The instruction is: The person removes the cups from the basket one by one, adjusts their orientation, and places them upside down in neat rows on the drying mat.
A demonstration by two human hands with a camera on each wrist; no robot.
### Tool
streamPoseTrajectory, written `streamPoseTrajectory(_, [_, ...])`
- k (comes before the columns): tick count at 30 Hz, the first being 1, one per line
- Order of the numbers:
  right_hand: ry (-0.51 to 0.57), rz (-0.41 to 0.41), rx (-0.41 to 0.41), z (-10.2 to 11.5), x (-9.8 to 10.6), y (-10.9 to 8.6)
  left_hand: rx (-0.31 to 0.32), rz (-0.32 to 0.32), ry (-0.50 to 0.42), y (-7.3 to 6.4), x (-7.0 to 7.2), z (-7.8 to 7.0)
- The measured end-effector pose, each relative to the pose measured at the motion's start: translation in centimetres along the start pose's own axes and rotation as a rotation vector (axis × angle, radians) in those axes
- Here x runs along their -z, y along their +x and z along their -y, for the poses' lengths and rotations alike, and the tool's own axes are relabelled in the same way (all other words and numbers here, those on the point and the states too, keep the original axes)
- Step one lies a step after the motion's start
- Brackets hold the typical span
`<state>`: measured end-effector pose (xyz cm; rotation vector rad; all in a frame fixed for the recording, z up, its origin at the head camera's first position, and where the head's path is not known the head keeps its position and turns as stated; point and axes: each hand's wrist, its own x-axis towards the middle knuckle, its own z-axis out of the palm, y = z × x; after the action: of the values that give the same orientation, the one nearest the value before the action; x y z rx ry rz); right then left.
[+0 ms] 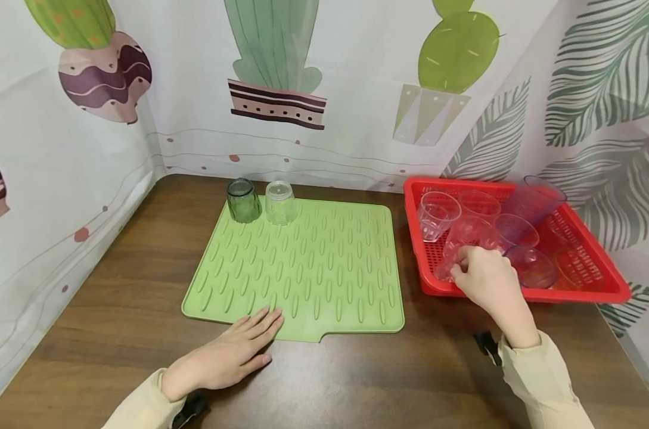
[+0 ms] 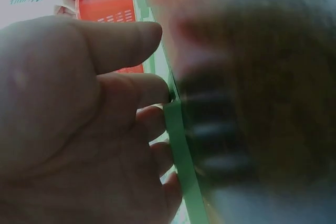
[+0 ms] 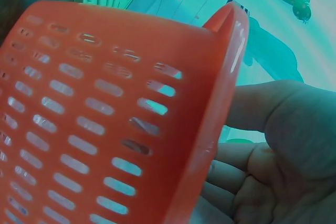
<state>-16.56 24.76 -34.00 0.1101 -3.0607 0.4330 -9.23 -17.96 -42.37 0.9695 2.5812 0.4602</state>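
The clear cup (image 1: 460, 239) is sitting at the front left of the red basket (image 1: 571, 295), among other cups, one of them a purple-tinted cup (image 1: 534, 201) that is tilting against the back. My right hand (image 1: 487, 280) is reaching over the basket's front rim with its fingers curling in at that cup; whether they are pinching it I cannot tell. My left hand (image 1: 230, 354) is lying flat and relaxed, its fingers resting on the front edge of the green mat (image 1: 324, 256). At the mat's back left corner, a green glass (image 1: 244, 204) and a clear glass (image 1: 280, 205) are standing mouth down, side by side. Brown wood grain is running across the tabletop (image 1: 367, 381), with a pale glare showing near its front. White cloth (image 1: 362, 65) is hanging behind, bearing potted cacti and, to my right, big leaves.
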Motion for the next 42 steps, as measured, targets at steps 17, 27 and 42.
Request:
streamPoseTrajectory(17, [0.044,-0.347,0.092,0.24,-0.43,-0.96,0.001,-0.021,0.013,-0.14,-0.25,0.01])
streamPoseTrajectory(27, [0.102,-0.489,0.164,-0.04,-0.81,-0.89,0.008,-0.008,-0.006,-0.08,-0.27,0.03])
streamPoseTrajectory(42, [0.208,-0.645,0.229,-0.22,-0.87,-0.57,0.007,-0.011,-0.033,-0.18,-0.36,0.03])
